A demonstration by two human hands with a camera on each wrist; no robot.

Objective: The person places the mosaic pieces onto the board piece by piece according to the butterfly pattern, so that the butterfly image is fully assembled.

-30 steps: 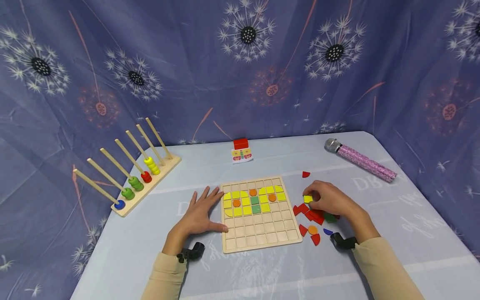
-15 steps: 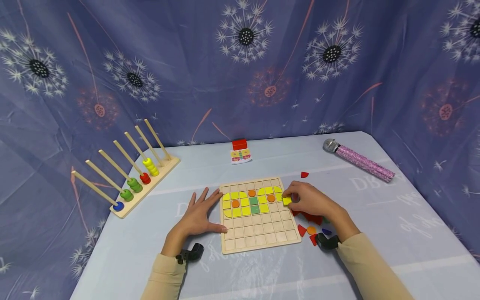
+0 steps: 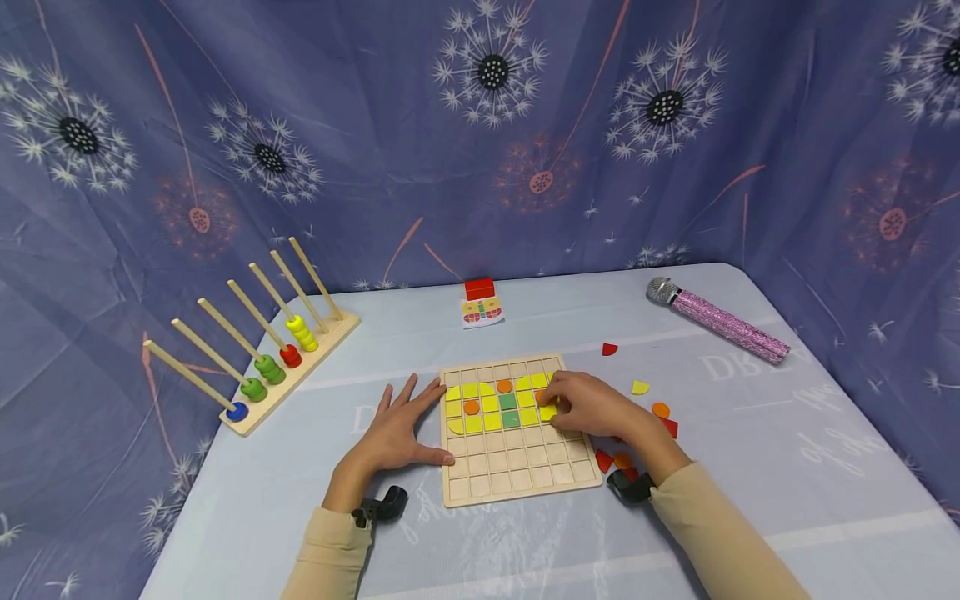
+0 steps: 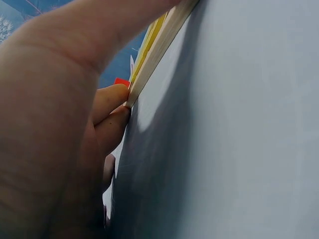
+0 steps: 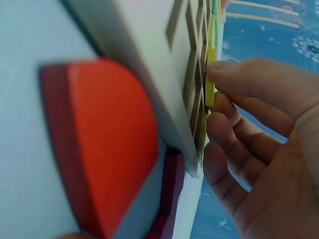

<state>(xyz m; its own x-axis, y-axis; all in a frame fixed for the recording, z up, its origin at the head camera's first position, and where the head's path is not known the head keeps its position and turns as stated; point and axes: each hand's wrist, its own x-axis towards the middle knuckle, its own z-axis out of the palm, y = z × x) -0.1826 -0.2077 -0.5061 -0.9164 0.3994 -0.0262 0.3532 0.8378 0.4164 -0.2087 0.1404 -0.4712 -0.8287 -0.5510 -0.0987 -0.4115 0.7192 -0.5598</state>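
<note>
A wooden grid board lies mid-table, its upper cells filled with yellow tiles, orange discs and two green squares. My left hand spreads along the board's left edge, thumb at the lower side and fingertips at the upper corner. Over the right part of the pattern, my right hand pinches a yellow square tile between thumb and fingers. That tile sits right at a cell, below the row's right-hand orange disc, which the fingers partly cover. In the left wrist view, fingers touch the board's wooden side.
Loose pieces lie right of the board: a red quarter-round, a yellow one, an orange disc and several reds partly under the right arm. A picture card leans on a red block. A bead stacker stands left, a pink microphone right.
My right hand has moved left from the loose pieces onto the board, carrying the yellow square tile to a cell. The left hand stays at the board's edge.
</note>
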